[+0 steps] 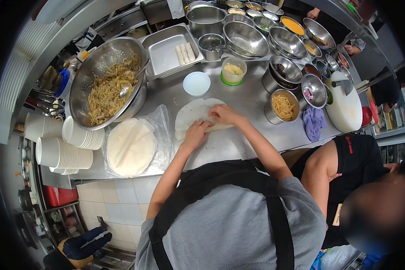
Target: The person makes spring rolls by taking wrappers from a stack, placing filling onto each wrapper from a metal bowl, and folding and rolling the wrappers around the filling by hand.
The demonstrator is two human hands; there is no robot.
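Working at the pale sheet [189, 113] right in front of you, you have it flat on the steel worktop [252, 96], its far edge curved. Your left hand [196, 134] and right hand [227, 115] meet on its near side, fingers bent onto it — whether they pinch or only press, I cannot tell. The sheet is not rolled up, and any filling under it is hidden.

Beyond it, a few finished-looking rolls [185, 53] lie side by side in the metal tray [163, 53]. To your left, a stack of round sheets [131, 148] lies unrolled on clear plastic [163, 123], and the big perforated bowl [80, 85] holds plenty of shredded filling [105, 96].

Just past the sheet sit a pale plate [196, 83] and a green-based tub [232, 80]; a pot of yellow strips [283, 105] and a purple cloth [314, 123] are off to the right. Mind the loose plastic near your left hand — it could snag — and the other person [362, 153] close to your right side.
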